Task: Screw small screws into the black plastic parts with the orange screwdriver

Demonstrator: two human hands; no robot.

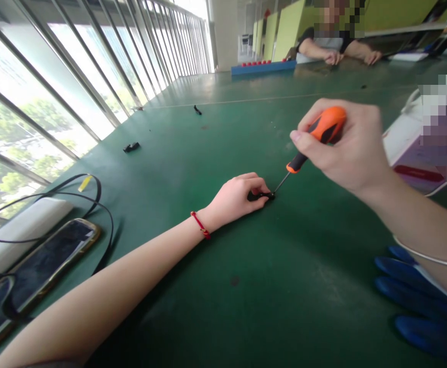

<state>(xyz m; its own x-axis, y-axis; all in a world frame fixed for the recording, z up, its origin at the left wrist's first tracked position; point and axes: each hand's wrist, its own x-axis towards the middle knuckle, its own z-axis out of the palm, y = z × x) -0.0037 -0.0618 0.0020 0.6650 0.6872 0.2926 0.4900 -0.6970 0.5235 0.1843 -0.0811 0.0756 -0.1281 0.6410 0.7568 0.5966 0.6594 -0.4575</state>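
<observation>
My right hand (355, 145) is wrapped round the orange and black handle of a screwdriver (328, 124). Its thin metal shaft slants down to the left, and the tip meets the end of a small black part (266, 194). Thumb and fingers of my left hand (239, 197) pinch that part against the green table (246, 312). Most of the part is covered by the fingers, so its kind does not show. Whether a screw sits under the tip is too small to tell.
Left: a phone (54, 266), a white box-like object (27, 230) and a looping black strap (110, 225). Small black pieces (132, 147) lie farther back. Blue gloves (418, 296) are at right, under my forearm. Across the table sits a person (325, 48) by a blue rack (263, 68).
</observation>
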